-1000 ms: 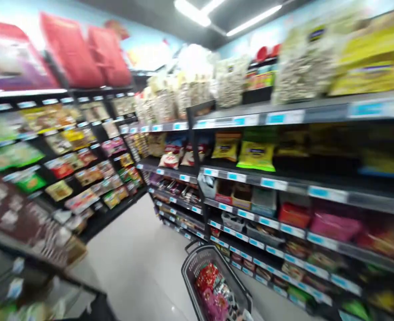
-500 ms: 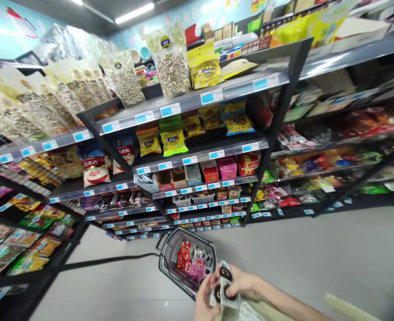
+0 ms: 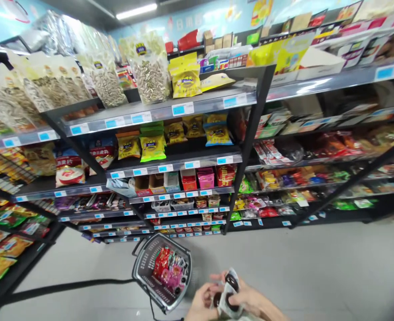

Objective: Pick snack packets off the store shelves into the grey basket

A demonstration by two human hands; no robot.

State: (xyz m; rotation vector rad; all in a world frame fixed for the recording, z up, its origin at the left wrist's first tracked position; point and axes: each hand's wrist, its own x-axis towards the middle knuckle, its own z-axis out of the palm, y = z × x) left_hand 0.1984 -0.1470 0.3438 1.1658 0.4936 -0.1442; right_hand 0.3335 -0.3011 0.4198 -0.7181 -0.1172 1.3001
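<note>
Shop aisle, stocked shelves (image 3: 207,151) far. Left hand (image 3: 202,304), right hand (image 3: 255,304) grasping wrapped packets (image 3: 231,281) near, right of basket (image 3: 150,255) on floor (image 3: 293,263). Step: probably handling packets; next move calls for steady pinch.

Pretty bright, lit by a ceiling tube (image 3: 137,11) far beyond the hands (image 3: 252,301). Glare's thrown back by the shelf edge (image 3: 305,89) up to their right, packets (image 3: 342,143) out there are kinda smeared, and a faint shadow's cast between them and the basket (image 3: 149,252).
</note>
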